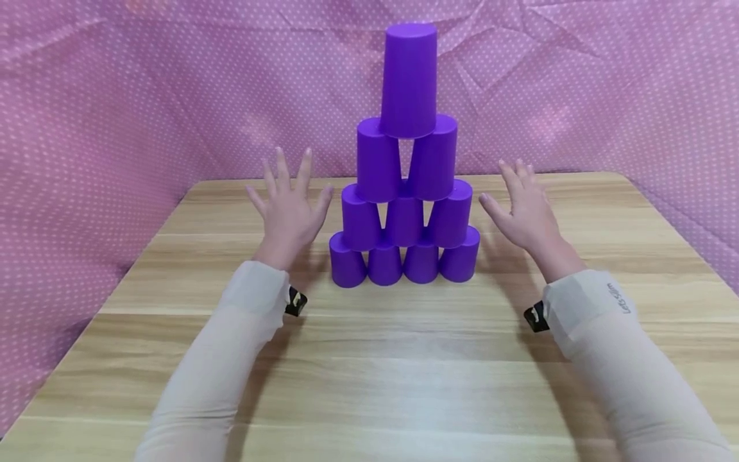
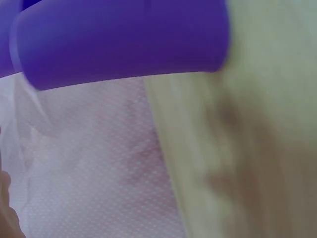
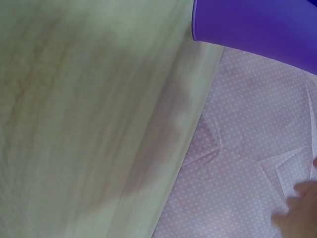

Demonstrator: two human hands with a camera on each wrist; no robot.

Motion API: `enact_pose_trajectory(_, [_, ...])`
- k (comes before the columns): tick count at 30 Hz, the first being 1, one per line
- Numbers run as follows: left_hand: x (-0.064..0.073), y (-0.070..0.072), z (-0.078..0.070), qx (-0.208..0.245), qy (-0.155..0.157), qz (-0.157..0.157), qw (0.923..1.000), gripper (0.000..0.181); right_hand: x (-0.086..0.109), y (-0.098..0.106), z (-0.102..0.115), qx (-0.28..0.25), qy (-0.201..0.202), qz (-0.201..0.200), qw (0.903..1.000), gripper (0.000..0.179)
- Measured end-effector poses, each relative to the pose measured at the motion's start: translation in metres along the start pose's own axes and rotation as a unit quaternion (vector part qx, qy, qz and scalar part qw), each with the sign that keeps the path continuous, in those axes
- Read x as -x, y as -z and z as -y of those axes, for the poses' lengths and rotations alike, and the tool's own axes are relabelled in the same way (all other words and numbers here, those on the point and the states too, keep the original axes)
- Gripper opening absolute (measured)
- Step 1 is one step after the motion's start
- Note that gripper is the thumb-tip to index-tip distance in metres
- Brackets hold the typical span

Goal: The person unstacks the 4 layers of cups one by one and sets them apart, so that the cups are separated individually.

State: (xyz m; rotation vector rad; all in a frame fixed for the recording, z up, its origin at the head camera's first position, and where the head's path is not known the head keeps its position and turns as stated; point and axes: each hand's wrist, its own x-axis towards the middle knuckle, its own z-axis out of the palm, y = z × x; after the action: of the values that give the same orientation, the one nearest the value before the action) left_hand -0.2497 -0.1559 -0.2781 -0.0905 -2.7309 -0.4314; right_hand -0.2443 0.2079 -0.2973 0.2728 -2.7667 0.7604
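Purple cups, all upside down, form a pyramid of stacked rows on the table, with one top cup (image 1: 409, 80) resting across the two cups below it. The left hand (image 1: 291, 218) is held to the left of the pyramid, fingers spread and apart from the cups. On the other side the right hand (image 1: 526, 215) is raised with its fingers extended, its thumb pointing toward the cups. Neither hand holds anything. A bottom-row cup (image 2: 129, 42) fills the top of the left wrist view, and another cup (image 3: 252, 29) shows at the upper right of the right wrist view.
The wooden table (image 1: 404, 372) has light grain and rounded far corners. Pink cloth with white dots (image 1: 144, 96) hangs behind it and along both sides. Small black wrist cameras (image 1: 296, 301) sit at the cuffs of the pale sleeves (image 1: 202, 372).
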Motion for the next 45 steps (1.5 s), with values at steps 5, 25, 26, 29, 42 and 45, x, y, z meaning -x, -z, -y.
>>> enact_pose_trajectory(5, [-0.007, 0.023, -0.007, 0.093, -0.033, -0.061, 0.9932, 0.064, 0.004, 0.005, 0.002, -0.060, 0.035, 0.039, 0.9968, 0.067])
enact_pose_trajectory(25, [-0.028, 0.094, -0.058, 0.382, -0.156, -0.074, 0.9079, 0.045, 0.016, 0.013, 0.001, -0.260, 0.043, 0.214, 0.9405, 0.051])
enact_pose_trajectory(26, [-0.029, 0.096, -0.060, 0.394, -0.158, -0.063, 0.9035, 0.045, 0.016, 0.012, 0.000, -0.270, 0.046, 0.219, 0.9366, 0.051])
enact_pose_trajectory(29, [-0.029, 0.103, -0.070, 0.421, -0.162, -0.028, 0.8919, 0.046, 0.019, 0.009, -0.002, -0.294, 0.056, 0.234, 0.9252, 0.052])
enact_pose_trajectory(42, [-0.034, 0.124, -0.108, 0.448, -0.142, 0.163, 0.8673, 0.057, 0.021, -0.005, -0.004, -0.306, 0.030, 0.269, 0.9127, 0.063])
enact_pose_trajectory(45, [-0.038, 0.125, -0.114, 0.473, -0.139, 0.182, 0.8509, 0.058, 0.019, -0.005, -0.003, -0.310, 0.031, 0.274, 0.9099, 0.064])
